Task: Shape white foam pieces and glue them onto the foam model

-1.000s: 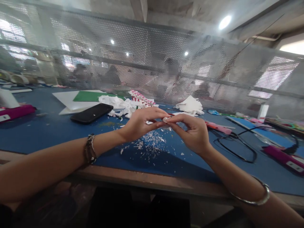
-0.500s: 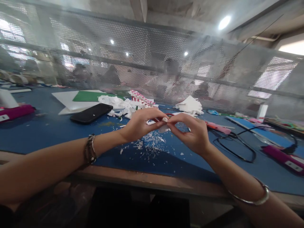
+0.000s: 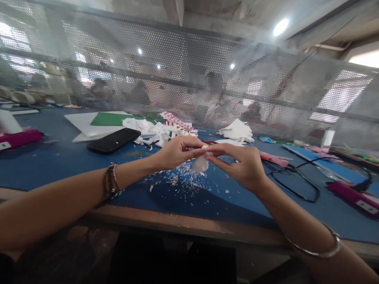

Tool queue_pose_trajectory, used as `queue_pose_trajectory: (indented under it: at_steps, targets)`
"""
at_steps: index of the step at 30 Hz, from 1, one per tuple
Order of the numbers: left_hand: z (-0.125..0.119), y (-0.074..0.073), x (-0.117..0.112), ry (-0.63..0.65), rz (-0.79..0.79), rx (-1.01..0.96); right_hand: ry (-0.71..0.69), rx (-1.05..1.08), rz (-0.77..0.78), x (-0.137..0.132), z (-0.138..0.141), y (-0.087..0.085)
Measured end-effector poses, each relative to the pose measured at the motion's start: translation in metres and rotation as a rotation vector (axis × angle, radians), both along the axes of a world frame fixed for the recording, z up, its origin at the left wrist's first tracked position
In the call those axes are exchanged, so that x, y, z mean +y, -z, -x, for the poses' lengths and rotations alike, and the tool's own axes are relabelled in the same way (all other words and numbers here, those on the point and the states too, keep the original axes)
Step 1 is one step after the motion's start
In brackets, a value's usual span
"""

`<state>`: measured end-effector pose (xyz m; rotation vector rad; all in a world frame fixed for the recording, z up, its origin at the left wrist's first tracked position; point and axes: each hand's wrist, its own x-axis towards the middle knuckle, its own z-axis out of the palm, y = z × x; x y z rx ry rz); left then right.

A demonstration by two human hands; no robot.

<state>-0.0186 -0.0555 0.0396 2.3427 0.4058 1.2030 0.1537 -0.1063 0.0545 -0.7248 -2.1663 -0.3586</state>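
Both my hands meet above the blue table top (image 3: 53,161). My left hand (image 3: 174,153) and my right hand (image 3: 241,165) pinch the top of a small white piece of foam or paper (image 3: 200,162), which hangs down between their fingertips. Under it lies a scatter of small white scraps (image 3: 185,179). A beaded bracelet sits on my left wrist and a metal bangle on my right forearm.
A black phone (image 3: 114,140) lies left of my hands, beside white and green sheets (image 3: 97,120). White cut-offs (image 3: 154,132) and pink-and-white pieces (image 3: 177,123) are piled behind. A black cable (image 3: 296,185) and pink tools (image 3: 353,195) lie right. A perforated metal screen (image 3: 189,79) backs the table, with people behind it.
The white piece, first barely seen at my fingertips, now hangs lower and shows more between them. Both hands have shifted a little; my right fingers have stretched out.
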Motion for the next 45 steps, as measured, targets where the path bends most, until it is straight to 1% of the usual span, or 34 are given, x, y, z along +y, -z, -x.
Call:
queue_pose_trajectory:
  at_steps: [4, 7, 10, 15, 22, 25, 29, 35, 39, 43, 45]
  targets:
    - [-0.002, 0.001, 0.001, -0.019, 0.004, -0.019, 0.017, 0.004, -0.178, 0.001, 0.001, 0.003]
    - [-0.003, 0.002, 0.0, -0.015, 0.06, -0.036, 0.023, -0.024, -0.257, 0.002, 0.001, 0.005]
    - [-0.005, 0.003, -0.002, 0.007, 0.115, -0.061, 0.041, -0.067, -0.271, 0.002, -0.001, 0.005]
    - [-0.007, 0.004, -0.003, 0.004, 0.176, -0.088, 0.112, -0.151, -0.299, 0.004, -0.002, 0.004]
    - [-0.008, 0.007, -0.008, 0.034, 0.205, -0.096, 0.214, -0.147, -0.274, 0.007, 0.002, 0.005]
    - [-0.01, 0.01, -0.01, 0.013, 0.163, -0.125, 0.214, -0.15, -0.248, 0.007, 0.003, 0.006]
    - [-0.012, 0.013, -0.008, -0.075, 0.073, -0.143, 0.197, -0.122, -0.198, 0.006, 0.004, 0.007]
    - [-0.008, 0.012, -0.006, -0.146, -0.028, -0.103, 0.13, 0.007, -0.035, 0.007, 0.004, 0.006]
    - [-0.006, 0.01, -0.005, -0.154, -0.01, -0.131, 0.024, 0.12, 0.082, 0.007, 0.002, 0.006]
    - [-0.007, 0.01, -0.003, -0.079, 0.08, -0.189, -0.04, 0.228, 0.194, 0.007, 0.001, 0.005]
    - [-0.008, 0.01, -0.002, -0.052, 0.096, -0.214, -0.051, 0.277, 0.248, 0.006, 0.002, 0.005]
